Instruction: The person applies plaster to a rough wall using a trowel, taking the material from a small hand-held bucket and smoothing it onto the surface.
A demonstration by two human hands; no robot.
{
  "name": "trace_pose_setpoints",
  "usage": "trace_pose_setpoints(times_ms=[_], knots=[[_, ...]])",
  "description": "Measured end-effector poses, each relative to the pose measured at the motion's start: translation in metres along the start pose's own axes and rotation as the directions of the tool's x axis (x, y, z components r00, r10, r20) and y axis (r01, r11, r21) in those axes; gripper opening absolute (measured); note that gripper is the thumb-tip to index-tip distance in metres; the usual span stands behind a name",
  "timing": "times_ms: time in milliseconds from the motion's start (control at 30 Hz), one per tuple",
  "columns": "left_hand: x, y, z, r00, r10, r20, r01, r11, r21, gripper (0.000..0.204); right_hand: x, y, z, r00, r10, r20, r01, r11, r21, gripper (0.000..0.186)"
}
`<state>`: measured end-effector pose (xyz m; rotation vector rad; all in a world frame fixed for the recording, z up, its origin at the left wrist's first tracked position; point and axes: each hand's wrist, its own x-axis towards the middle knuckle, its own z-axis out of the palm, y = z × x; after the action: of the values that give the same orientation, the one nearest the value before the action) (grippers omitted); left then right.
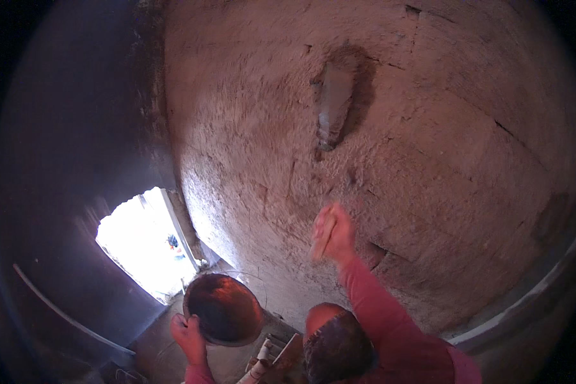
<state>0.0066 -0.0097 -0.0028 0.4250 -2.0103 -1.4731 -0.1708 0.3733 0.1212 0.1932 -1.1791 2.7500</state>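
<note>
My right hand (340, 235), at the end of a pink-red sleeve, is raised in front of a rough brown wall (256, 115). Its fingers are closed round a narrow tan piece (324, 237), blurred by motion; its exact kind is unclear. Whether it touches the wall I cannot tell. At lower left my left hand (189, 334) grips the near-left rim of a round, deep pan (224, 310), dark with an orange-brown glow inside. Higher up the wall is a long recess (336, 96) with a smooth grey face, ringed by darker, damp-looking material.
A bright opening (144, 243) cuts through the dark wall (77, 141) on the left. Below the pan lie pale pipes or bars (262, 355). A rounded dark and reddish shape (338, 345), which I cannot identify, sits between my arms. A pale ledge (525, 301) curves along the right.
</note>
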Motion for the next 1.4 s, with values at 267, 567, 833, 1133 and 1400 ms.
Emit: trace_pose_setpoints(times_ms=[267,567,833,1133,1400], knots=[[0.010,0.006,0.001,1.000,-0.005,-0.005,0.005,0.999,0.031,0.034,-0.072,0.051,0.037,0.905,0.423,0.040,-0.351,0.797,-0.492,0.019],[0.038,-0.017,-0.051,0.996,0.037,-0.083,-0.038,0.999,-0.014,0.027,-0.149,0.135,0.095,0.672,0.655,0.345,0.414,0.054,-0.909,0.023],[0.024,0.003,-0.063,0.990,0.092,0.106,-0.110,0.976,0.187,0.021,-0.130,0.170,0.130,0.580,0.727,0.368,0.661,-0.156,-0.734,0.028],[0.026,0.002,-0.097,0.980,0.129,0.154,-0.163,0.959,0.231,0.017,-0.176,0.193,0.131,0.364,0.693,0.622,0.837,0.049,-0.545,0.020],[0.028,0.025,-0.081,0.961,0.071,0.267,-0.110,0.984,0.137,0.023,-0.136,0.172,0.143,0.621,0.460,0.635,0.731,-0.048,-0.680,0.025]])
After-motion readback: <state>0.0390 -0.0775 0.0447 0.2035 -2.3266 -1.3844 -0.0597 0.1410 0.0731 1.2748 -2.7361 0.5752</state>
